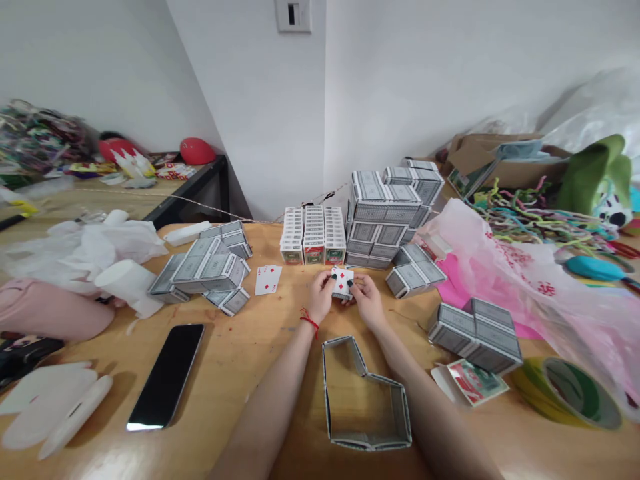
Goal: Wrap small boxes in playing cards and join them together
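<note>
Between my two hands are a few playing cards (342, 283), red diamonds facing up. My left hand (321, 293) pinches their left side with the thumb on top, a red string round its wrist. At their right side my right hand (367, 297) grips with thumb and fingers. Two loose playing cards (267, 280) lie face up to the left. An L-shaped frame of joined cards (326, 393) stands on the table between my forearms. Behind my hands stand three rows of card boxes (313, 233).
Blocks built of grey-backed cards are stacked at the back right (385, 213), with more blocks (205, 267) at left. A phone (167, 377) lies front left. On the right are an opened card box (475, 381), tape (567, 392) and pink plastic (525, 273).
</note>
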Demonstrator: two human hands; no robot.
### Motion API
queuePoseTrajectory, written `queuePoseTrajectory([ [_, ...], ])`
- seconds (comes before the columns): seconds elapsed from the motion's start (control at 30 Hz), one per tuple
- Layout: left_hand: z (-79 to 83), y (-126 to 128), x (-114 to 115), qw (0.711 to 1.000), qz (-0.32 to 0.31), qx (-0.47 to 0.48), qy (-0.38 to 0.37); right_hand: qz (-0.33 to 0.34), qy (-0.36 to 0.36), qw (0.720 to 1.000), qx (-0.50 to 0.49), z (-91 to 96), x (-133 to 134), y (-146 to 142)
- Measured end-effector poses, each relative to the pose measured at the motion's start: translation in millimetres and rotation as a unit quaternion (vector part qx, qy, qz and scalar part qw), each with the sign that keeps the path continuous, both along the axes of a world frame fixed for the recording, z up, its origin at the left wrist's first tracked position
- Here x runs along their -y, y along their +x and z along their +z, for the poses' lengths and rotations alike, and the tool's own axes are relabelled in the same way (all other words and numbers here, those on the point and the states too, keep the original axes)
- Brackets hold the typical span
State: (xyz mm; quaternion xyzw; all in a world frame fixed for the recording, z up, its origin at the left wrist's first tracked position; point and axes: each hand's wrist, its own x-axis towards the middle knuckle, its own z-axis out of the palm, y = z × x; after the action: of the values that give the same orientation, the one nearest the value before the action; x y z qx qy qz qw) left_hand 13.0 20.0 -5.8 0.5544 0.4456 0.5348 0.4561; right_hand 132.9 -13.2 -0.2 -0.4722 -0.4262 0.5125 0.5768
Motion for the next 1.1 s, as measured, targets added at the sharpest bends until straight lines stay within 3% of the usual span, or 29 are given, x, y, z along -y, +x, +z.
queuePoseTrajectory([
  [0.13,1.0,7,7,0.997,0.036,-0.046,0.043,0.01,-0.009,1.0,0.001,0.1,1,-1],
  [0.5,2.6,9,7,0.993,0.118,0.019,-0.011,0.084,-0.049,0.994,-0.046,6.2,7,-15],
  [1.1,2.9,13,15,0.998,0.061,0.005,0.015,0.022,-0.018,1.0,-0.011,7.7,7,-17],
])
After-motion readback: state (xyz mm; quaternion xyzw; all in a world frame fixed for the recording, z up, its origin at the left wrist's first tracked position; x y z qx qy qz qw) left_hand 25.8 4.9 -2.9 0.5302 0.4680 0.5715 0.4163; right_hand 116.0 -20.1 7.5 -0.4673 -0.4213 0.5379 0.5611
